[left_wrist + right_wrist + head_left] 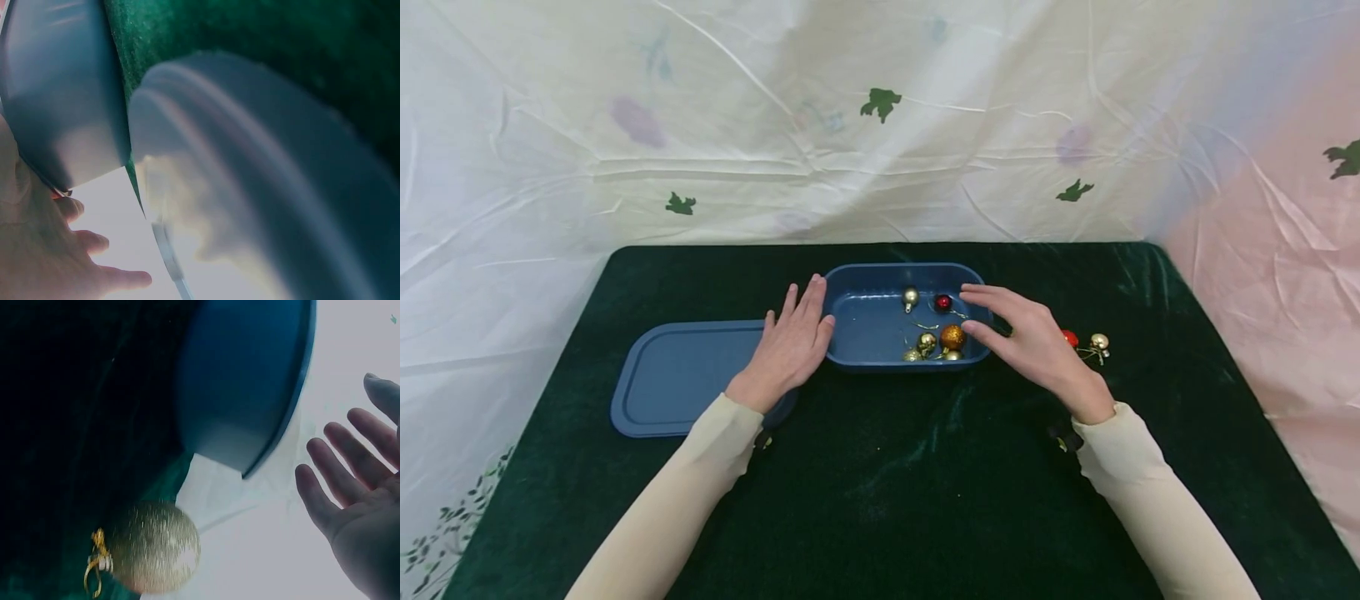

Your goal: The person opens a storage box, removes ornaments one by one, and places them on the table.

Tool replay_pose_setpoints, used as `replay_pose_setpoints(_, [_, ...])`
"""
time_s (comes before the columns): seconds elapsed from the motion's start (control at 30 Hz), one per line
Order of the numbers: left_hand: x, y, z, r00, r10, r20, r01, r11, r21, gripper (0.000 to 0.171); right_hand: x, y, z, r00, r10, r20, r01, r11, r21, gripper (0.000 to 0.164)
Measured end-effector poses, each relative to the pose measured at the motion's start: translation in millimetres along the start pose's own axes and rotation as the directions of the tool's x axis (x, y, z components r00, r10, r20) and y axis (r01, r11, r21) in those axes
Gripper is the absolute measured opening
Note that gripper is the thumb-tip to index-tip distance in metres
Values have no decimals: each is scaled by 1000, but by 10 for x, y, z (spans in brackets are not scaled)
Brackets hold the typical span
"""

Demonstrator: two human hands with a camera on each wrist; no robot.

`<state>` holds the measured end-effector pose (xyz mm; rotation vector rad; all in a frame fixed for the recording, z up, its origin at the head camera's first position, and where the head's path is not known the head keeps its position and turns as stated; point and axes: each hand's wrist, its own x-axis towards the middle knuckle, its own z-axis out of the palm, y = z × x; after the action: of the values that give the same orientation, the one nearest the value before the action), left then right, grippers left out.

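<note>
A blue rectangular box [865, 333] lies near the back of the table with several small Christmas baubles in its right half. Among them are an orange glittery bauble [952, 337], a dark red one [943, 302] and a gold one [911, 297]. My left hand [790, 342] has its fingers straight along the box's left end, over the edge of a flat blue lid [677, 383]. At the right end, my right hand [1030, 342] reaches over the rim, fingers extended and thumb apart, holding nothing. In the right wrist view its fingers [340, 472] are spread beside the box.
Right of the box, partly behind my right hand, lie a red bauble [1070, 338] and a gold bauble [1099, 342] on the dark green tablecloth [887, 500]. A pale curtain [820, 192] with leaf shapes hangs behind the table's far edge.
</note>
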<state>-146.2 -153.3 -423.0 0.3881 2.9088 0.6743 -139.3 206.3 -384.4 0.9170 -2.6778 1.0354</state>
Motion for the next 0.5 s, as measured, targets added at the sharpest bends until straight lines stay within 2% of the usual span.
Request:
replay_pose_setpoints(0.27, [1, 3, -4, 1000, -7, 4, 7, 1000, 0, 67, 266, -48, 144, 994, 41, 104, -37, 998, -43, 50])
replay_pose_setpoints(0.5, [0, -3, 3, 1000, -2, 1, 2, 1000, 11, 67, 498, -40, 271, 986, 67, 156, -54, 995, -83, 50])
